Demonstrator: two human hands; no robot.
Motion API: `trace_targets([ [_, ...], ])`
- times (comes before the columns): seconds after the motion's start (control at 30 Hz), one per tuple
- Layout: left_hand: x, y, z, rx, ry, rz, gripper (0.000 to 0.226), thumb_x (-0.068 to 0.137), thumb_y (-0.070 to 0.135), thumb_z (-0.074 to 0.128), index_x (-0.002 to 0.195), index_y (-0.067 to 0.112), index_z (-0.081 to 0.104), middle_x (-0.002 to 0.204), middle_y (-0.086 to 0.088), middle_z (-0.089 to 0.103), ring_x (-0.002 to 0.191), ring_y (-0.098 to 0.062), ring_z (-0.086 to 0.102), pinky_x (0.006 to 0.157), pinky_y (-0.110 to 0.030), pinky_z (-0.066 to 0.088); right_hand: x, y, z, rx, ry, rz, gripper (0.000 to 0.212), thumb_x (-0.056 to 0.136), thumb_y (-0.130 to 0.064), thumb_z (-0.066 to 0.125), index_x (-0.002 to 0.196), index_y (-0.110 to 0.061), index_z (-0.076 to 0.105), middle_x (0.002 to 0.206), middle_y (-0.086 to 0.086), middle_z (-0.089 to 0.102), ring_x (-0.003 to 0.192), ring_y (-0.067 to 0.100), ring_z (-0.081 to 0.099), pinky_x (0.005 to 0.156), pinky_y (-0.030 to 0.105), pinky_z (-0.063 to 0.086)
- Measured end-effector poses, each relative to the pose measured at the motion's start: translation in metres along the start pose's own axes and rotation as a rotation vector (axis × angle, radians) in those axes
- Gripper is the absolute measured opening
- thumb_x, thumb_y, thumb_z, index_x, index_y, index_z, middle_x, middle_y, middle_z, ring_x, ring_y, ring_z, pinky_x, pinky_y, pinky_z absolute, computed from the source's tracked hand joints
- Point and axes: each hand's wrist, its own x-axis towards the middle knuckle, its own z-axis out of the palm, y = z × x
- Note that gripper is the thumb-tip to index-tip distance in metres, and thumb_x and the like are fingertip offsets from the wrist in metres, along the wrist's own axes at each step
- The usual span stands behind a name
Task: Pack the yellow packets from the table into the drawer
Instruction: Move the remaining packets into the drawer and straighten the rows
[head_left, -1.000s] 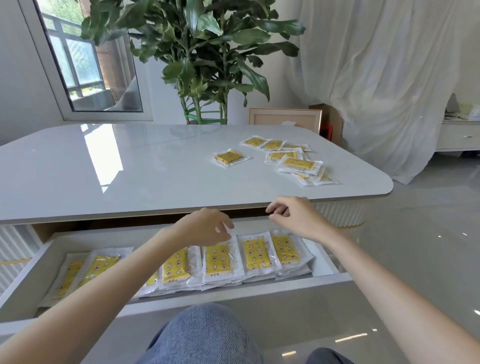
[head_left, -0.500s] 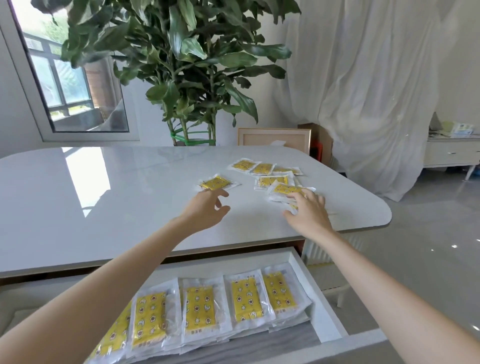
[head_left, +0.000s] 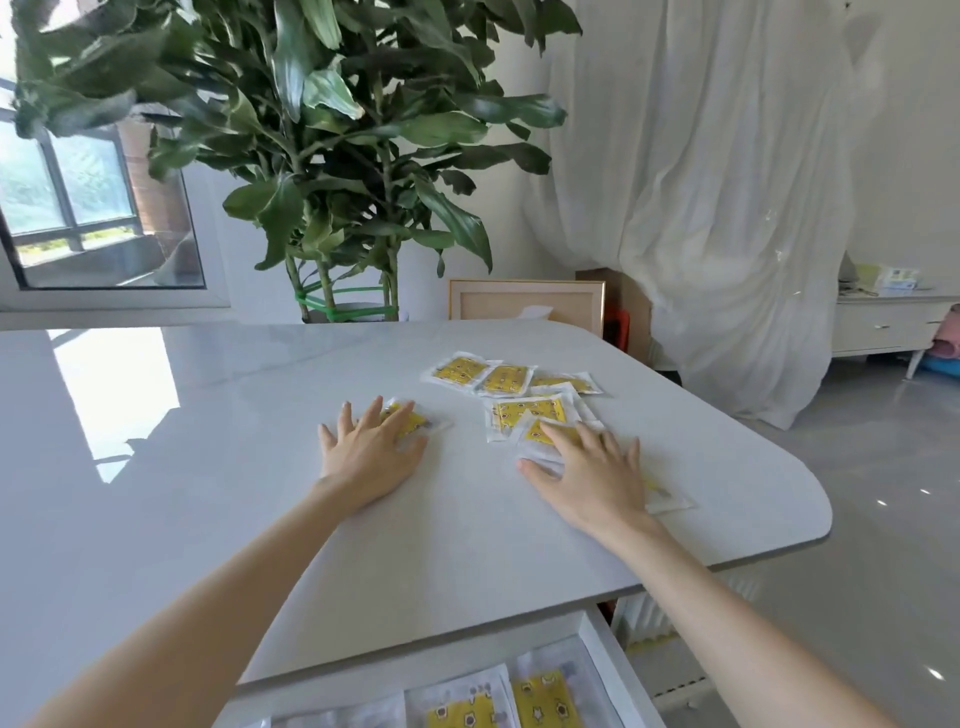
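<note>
Several yellow packets (head_left: 506, 378) in clear wrappers lie on the white table (head_left: 208, 467) toward its right end. My left hand (head_left: 370, 449) lies flat with straight, spread fingers on a single packet (head_left: 415, 423) set apart to the left. My right hand (head_left: 589, 467) lies flat on the near packets of the pile (head_left: 537, 435), fingers straight. Another packet (head_left: 667, 499) pokes out from under its right side. The open drawer (head_left: 605, 660) shows at the bottom edge, with several packed packets (head_left: 543, 704) laid side by side inside.
A large potted plant (head_left: 322, 156) stands behind the table, beside a framed panel (head_left: 524, 304). White curtains (head_left: 727, 208) hang at the right, with a low cabinet (head_left: 883, 322) beyond. The table's rounded right corner (head_left: 810, 525) is close to my right hand.
Both hands left the drawer and reached over the table. They now lie flat on packets, the left on the single one, the right on the pile. The view tilted up.
</note>
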Motion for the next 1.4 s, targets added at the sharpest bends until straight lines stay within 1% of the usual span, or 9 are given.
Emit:
trace_targets([
  [0.1, 0.004, -0.003, 0.003, 0.025, 0.027, 0.008, 0.048, 0.093, 0.058, 0.026, 0.139, 0.046, 0.033, 0.154, 0.008, 0.025, 0.141, -0.026, 0.021, 0.114, -0.049, 0.015, 0.003, -0.006, 0.002, 0.027, -0.004, -0.077, 0.082, 0.07, -0.079, 0.014, 0.142, -0.045, 0.033, 0.148, -0.01, 0.038, 0.138, 0.022, 0.031, 0.114, 0.043, 0.02],
  [0.2, 0.001, -0.004, 0.002, 0.012, 0.074, 0.004, 0.043, 0.095, 0.054, 0.027, 0.135, 0.045, 0.04, 0.151, 0.005, 0.033, 0.137, -0.024, 0.029, 0.111, -0.042, 0.02, 0.001, -0.011, 0.002, 0.013, -0.018, -0.134, 0.067, 0.083, -0.073, 0.024, 0.143, -0.044, 0.033, 0.149, -0.009, 0.037, 0.138, 0.021, 0.031, 0.114, 0.038, 0.023],
  [0.33, -0.014, -0.009, -0.003, 0.006, 0.084, -0.015, 0.043, 0.096, 0.052, 0.027, 0.135, 0.042, 0.042, 0.15, 0.003, 0.035, 0.137, -0.023, 0.03, 0.11, -0.041, 0.021, -0.012, -0.019, -0.004, 0.038, -0.067, -0.182, 0.071, 0.081, -0.074, 0.017, 0.143, -0.044, 0.033, 0.152, -0.008, 0.034, 0.14, 0.02, 0.028, 0.115, 0.037, 0.022],
  [0.53, -0.053, -0.029, -0.017, 0.023, 0.119, -0.082, 0.041, 0.096, 0.05, 0.03, 0.133, 0.043, 0.045, 0.147, 0.002, 0.039, 0.135, -0.023, 0.034, 0.107, -0.041, 0.022, -0.043, -0.044, -0.017, 0.02, -0.154, -0.262, 0.051, 0.097, -0.055, 0.031, 0.147, -0.044, 0.028, 0.158, -0.005, 0.024, 0.145, 0.021, 0.017, 0.118, 0.037, 0.013],
  [0.83, -0.12, -0.063, -0.042, 0.004, 0.138, -0.14, 0.04, 0.094, 0.05, 0.033, 0.132, 0.045, 0.046, 0.146, 0.001, 0.04, 0.134, -0.024, 0.034, 0.109, -0.041, 0.02, -0.088, -0.098, -0.021, 0.115, -0.29, -0.314, 0.063, 0.091, -0.07, 0.023, 0.149, -0.047, 0.017, 0.161, -0.005, 0.012, 0.149, 0.022, 0.004, 0.119, 0.039, 0.005],
  [1.0, -0.148, -0.072, -0.049, 0.003, 0.132, -0.187, 0.043, 0.094, 0.053, 0.03, 0.133, 0.044, 0.044, 0.147, 0.002, 0.039, 0.136, -0.022, 0.031, 0.11, -0.042, 0.018, -0.107, -0.116, -0.023, 0.131, -0.333, -0.349, 0.059, 0.093, -0.067, 0.02, 0.149, -0.049, 0.012, 0.162, -0.009, 0.005, 0.149, 0.022, -0.003, 0.119, 0.039, 0.003],
  [1.1, -0.16, -0.074, -0.05, 0.05, 0.144, -0.235, 0.042, 0.093, 0.055, 0.028, 0.129, 0.044, 0.048, 0.14, 0.002, 0.044, 0.131, -0.024, 0.035, 0.108, -0.051, 0.018, -0.117, -0.13, -0.023, 0.161, -0.362, -0.416, 0.055, 0.097, -0.061, 0.02, 0.15, -0.046, 0.01, 0.162, -0.01, 0.001, 0.149, 0.02, -0.005, 0.119, 0.04, 0.002],
  [1.27, -0.174, -0.076, -0.054, 0.049, 0.164, -0.307, 0.044, 0.09, 0.059, 0.025, 0.121, 0.044, 0.053, 0.133, -0.003, 0.045, 0.129, -0.027, 0.034, 0.107, -0.062, 0.012, -0.118, -0.135, -0.037, 0.358, -0.252, -0.443, 0.052, 0.099, -0.043, 0.04, 0.148, -0.028, 0.034, 0.157, -0.007, 0.027, 0.146, 0.014, 0.019, 0.117, 0.037, 0.02],
  [1.4, -0.176, -0.075, -0.057, -0.004, 0.169, -0.331, 0.05, 0.089, 0.063, 0.021, 0.125, 0.045, 0.052, 0.138, -0.008, 0.04, 0.134, -0.031, 0.027, 0.109, -0.064, 0.007, -0.098, -0.115, -0.051, 0.361, -0.14, -0.294, 0.049, 0.1, -0.036, 0.04, 0.145, -0.018, 0.04, 0.151, -0.003, 0.039, 0.141, 0.015, 0.03, 0.114, 0.035, 0.026],
])
